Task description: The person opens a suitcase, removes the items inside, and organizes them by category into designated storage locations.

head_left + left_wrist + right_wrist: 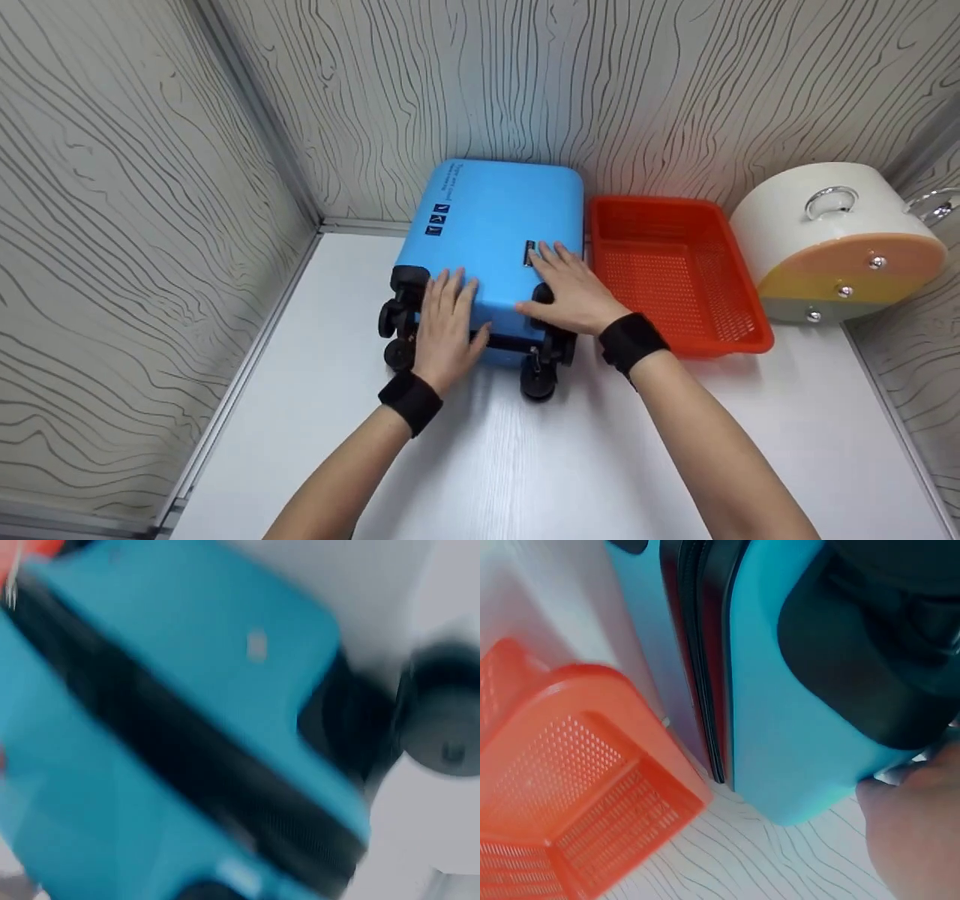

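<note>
A small blue suitcase [510, 210] lies flat on the white table, its black wheels [538, 377] toward me. My left hand [444, 322] rests over its near edge by the left wheels, fingers straight and spread slightly. On the top face near the right corner lies my right hand [574, 292], fingers extended beside a small dark label [529, 253]. The left wrist view is blurred and shows the wheel end with a black zipper band [172, 742]. In the right wrist view, part of my right hand [915, 817] touches the suitcase shell [795, 772].
An orange-red perforated plastic basket [675, 292] stands right beside the suitcase. Further right is a cream rounded box [817, 202] with coloured drawer fronts and metal knobs. Wood-grain panels [510, 82] rise behind and at the sides of the table [300, 420].
</note>
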Demonstrator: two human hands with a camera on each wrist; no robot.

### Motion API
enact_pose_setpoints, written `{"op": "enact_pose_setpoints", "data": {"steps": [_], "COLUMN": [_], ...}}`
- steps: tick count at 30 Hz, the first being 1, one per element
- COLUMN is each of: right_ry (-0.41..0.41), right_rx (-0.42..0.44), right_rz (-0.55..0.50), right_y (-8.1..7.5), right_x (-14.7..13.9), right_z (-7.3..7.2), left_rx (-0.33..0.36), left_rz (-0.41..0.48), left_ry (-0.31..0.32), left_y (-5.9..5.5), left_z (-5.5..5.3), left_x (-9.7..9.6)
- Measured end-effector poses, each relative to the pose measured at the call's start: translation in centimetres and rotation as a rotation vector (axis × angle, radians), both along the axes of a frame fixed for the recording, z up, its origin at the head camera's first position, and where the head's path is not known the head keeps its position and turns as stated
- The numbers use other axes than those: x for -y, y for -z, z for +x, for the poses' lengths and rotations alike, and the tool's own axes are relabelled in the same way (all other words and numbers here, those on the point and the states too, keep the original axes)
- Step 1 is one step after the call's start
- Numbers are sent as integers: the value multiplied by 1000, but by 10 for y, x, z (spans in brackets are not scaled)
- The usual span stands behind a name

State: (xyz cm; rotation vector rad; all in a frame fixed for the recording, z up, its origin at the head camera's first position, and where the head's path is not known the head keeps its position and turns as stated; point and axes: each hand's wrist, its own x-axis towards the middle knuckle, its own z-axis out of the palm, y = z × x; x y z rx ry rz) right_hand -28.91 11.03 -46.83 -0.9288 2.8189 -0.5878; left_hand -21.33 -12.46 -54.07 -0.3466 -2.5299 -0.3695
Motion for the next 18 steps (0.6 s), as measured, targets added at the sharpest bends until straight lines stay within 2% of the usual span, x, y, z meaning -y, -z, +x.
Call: {"op": "enact_pose_setpoints", "data": {"steps": [2,4,5,7,9,11,14,18], "right_ry": [-4,-10,-11,-14,-15,-14,-11,-5], "right_rx": [-6,-18,-29,-47,-57,-51,-39,-40], "right_rz": [20,33,39,46,51,52,49,58], "right_y": [0,1,1,2,1,0,-2,-1], "right_x": [1,2,2,2,3,3,5,6], "right_z": [1,2,2,2,3,5,7,9], "left_rx": [-66,-43,13,196,401,571,702,759], "left_rz": [32,72,110,235,413,611,874,1101], "left_ry": [64,125,149,178,166,134,118,113], "left_y": [14,27,32,40,44,46,47,50], "left_z": [11,22,27,33,35,34,30,26], "left_x": [-9,-20,-26,-38,-48,-57,-68,-80]}}
